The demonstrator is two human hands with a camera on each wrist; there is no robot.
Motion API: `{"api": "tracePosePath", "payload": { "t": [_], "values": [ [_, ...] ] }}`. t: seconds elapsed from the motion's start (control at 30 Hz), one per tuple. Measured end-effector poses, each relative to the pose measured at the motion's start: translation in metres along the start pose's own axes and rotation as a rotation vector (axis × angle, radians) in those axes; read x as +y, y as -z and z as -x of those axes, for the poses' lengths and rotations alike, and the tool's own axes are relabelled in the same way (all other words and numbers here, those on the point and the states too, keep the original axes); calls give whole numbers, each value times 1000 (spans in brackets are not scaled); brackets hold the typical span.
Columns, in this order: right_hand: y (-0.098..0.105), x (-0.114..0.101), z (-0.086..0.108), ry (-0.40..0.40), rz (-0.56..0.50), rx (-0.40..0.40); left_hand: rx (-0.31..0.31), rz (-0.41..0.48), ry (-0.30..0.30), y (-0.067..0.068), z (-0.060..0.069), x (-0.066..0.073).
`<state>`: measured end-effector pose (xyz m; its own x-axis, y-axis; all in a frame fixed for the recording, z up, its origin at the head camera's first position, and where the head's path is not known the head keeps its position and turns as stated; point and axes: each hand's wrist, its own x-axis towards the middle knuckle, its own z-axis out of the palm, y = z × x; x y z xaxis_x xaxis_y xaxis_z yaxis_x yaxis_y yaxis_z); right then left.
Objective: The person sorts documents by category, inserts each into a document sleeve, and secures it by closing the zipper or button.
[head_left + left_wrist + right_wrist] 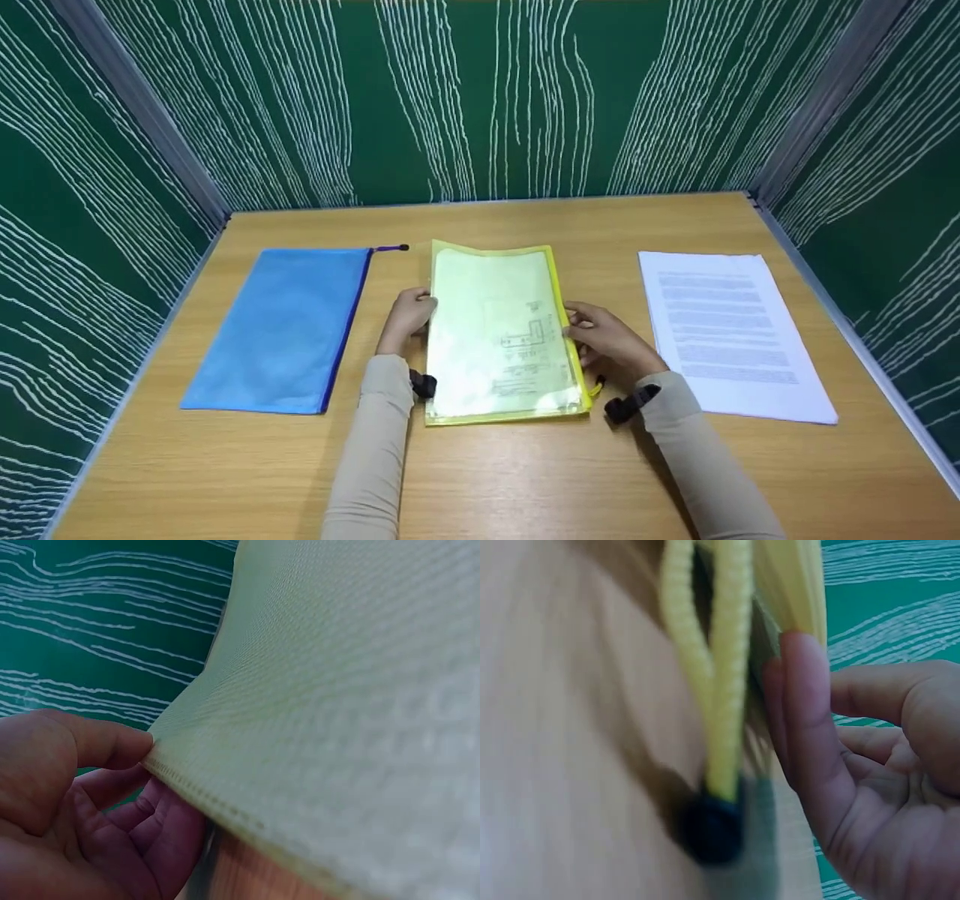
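Note:
A yellow see-through zip folder [495,285] lies before me, and a printed sheet with a small drawing shows through it. At its left edge, my left hand [410,315] pinches the border between thumb and fingers. The left wrist view shows that pinch, with the folder's mesh-textured surface [337,705] bent upward from the table. On the opposite side, my right hand [607,337] holds the zipper edge. A yellow cord pull [724,712] with a black end hangs beside the right fingers [806,705].
To the left lies a blue zip folder [281,330] with a dark blue zipper edge. A stack of printed white paper [727,330] lies right, partly behind my right forearm. The wooden table [510,480] meets green, white-lined walls [390,142] at the back and sides.

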<state>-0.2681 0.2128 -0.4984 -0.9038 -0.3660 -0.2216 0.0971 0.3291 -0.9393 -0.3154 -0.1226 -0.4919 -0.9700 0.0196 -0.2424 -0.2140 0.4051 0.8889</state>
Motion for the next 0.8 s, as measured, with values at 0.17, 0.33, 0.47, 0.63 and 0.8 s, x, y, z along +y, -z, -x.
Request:
{"api": "tracePosePath", "payload": {
  "t": [0.17, 0.33, 0.47, 0.63, 0.8],
  "values": [
    [14, -2, 11, -4, 34, 16, -52, 7, -2, -13, 1, 8],
    [28, 0, 22, -13, 59, 27, -105, 55, 1, -28, 1, 17],
    [37, 4, 29, -2, 83, 28, -116, 50, -35, -38, -1, 21],
    [49, 8, 36, 9, 99, 27, -107, 2, -105, -49, -2, 26],
    [59, 8, 44, 12, 117, 48, -105, 10, -123, -59, -2, 29]
  ]
}}
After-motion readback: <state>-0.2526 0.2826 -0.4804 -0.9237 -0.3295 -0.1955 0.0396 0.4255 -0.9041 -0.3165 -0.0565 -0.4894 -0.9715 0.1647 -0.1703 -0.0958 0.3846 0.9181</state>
